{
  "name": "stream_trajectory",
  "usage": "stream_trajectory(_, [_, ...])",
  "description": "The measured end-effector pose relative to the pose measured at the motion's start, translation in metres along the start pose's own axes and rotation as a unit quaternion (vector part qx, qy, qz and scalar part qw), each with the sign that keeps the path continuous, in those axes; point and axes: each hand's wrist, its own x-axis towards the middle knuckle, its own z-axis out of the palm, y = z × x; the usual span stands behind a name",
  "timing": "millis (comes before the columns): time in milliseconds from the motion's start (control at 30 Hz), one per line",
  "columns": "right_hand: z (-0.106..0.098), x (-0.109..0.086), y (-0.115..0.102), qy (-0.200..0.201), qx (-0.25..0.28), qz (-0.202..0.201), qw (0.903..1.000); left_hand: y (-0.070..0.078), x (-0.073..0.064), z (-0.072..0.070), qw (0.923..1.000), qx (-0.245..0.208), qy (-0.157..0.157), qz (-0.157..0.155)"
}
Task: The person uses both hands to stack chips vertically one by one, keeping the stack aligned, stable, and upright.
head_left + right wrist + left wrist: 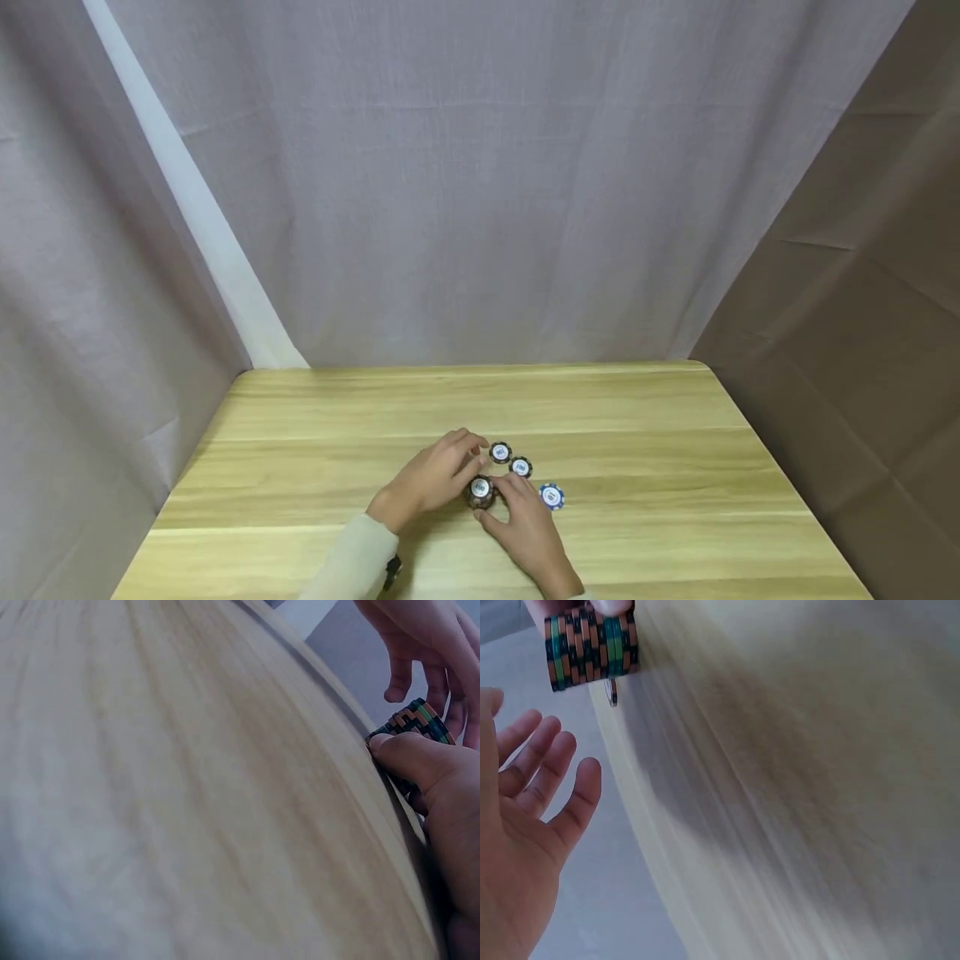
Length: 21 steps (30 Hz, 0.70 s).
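A stack of poker chips (pixel 480 492) stands on the table, its top chip black with a white centre marked 100. In the left wrist view the edges of the stacked chips (pixel 591 649) show black, orange and green. My right hand (pixel 531 527) grips the stack between thumb and fingers, from its right side. Just left of the stack my left hand (pixel 435 473) hovers with relaxed, parted fingers and a bare palm. The right wrist view has the stack (pixel 416 726) partly hidden behind the right thumb (pixel 411 756).
Behind the stack lie two flat black chips, the farther one (pixel 500 452) and the nearer one (pixel 521 467). A blue and white chip (pixel 552 497) lies right of the right hand. The wood-grain table (pixel 315 433) meets grey curtains (pixel 480 208) at its back edge.
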Motion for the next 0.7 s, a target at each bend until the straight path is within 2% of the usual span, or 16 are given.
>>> stream_trajectory(200, [0.002,-0.002,0.001,-0.01,0.004,0.0,0.9999,-0.013,0.015,0.007,0.9979,-0.052,-0.024,-0.029])
stream_trajectory(333, [0.003,-0.002,-0.003,-0.019,0.015,-0.002,0.9997,-0.02,0.025,0.01,0.9965,-0.054,-0.053,-0.034])
stream_trajectory(400, [0.003,-0.002,-0.004,-0.022,0.02,0.002,0.9995,-0.021,0.031,0.011,0.9961,-0.046,-0.071,-0.028])
stream_trajectory(500, [0.001,-0.001,-0.006,-0.019,0.018,0.0,0.9997,-0.022,0.041,0.011,0.9957,-0.027,-0.089,0.001])
stream_trajectory(600, [-0.002,-0.001,-0.006,-0.013,0.009,-0.006,0.9999,-0.02,0.049,0.011,0.9945,-0.01,-0.101,0.028])
stream_trajectory(700, [-0.005,-0.002,-0.004,-0.009,-0.001,-0.011,0.9999,-0.017,0.055,0.013,0.9933,-0.005,-0.108,0.04])
